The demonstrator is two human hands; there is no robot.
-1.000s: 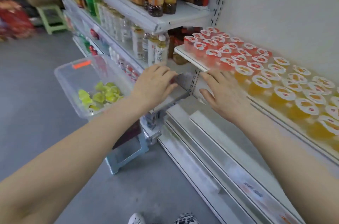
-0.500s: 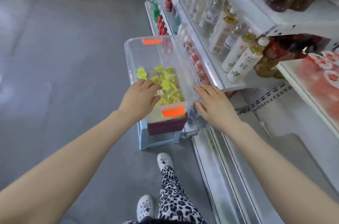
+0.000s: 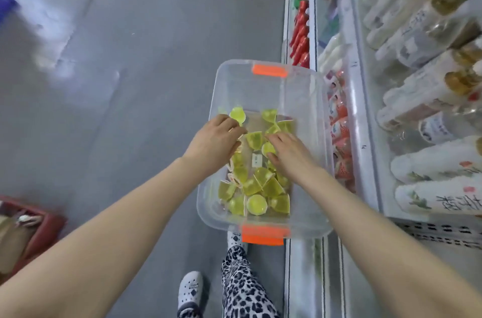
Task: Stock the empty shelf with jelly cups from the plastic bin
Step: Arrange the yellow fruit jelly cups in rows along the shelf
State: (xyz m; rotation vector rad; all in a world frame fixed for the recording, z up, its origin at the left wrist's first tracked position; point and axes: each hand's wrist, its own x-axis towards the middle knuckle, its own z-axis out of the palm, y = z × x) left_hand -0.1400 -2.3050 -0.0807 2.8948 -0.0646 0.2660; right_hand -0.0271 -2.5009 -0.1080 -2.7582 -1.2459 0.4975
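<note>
A clear plastic bin (image 3: 307,119) with orange handles stands in front of me, beside the shelving. Several green jelly cups (image 3: 257,204) lie loose in its near half. Both my hands are down inside the bin. My left hand (image 3: 215,139) has its fingers curled over a jelly cup at the left side of the pile. My right hand (image 3: 290,154) lies on the cups in the middle with its fingers stretched out, a cup (image 3: 268,148) between thumb and forefinger. The shelf with the red and orange cups is out of view.
Shelves of white and clear drink bottles (image 3: 422,98) run along the right, with red-capped bottles (image 3: 300,31) lower down. A red crate (image 3: 39,231) sits on the grey floor at the lower left. My leopard-print leg (image 3: 242,283) and white shoe (image 3: 190,289) are below the bin.
My view has swung from the shelf of cups down to the bin. Both hands left the shelf edge, passed the bin's rim and reached down onto the green cups.
</note>
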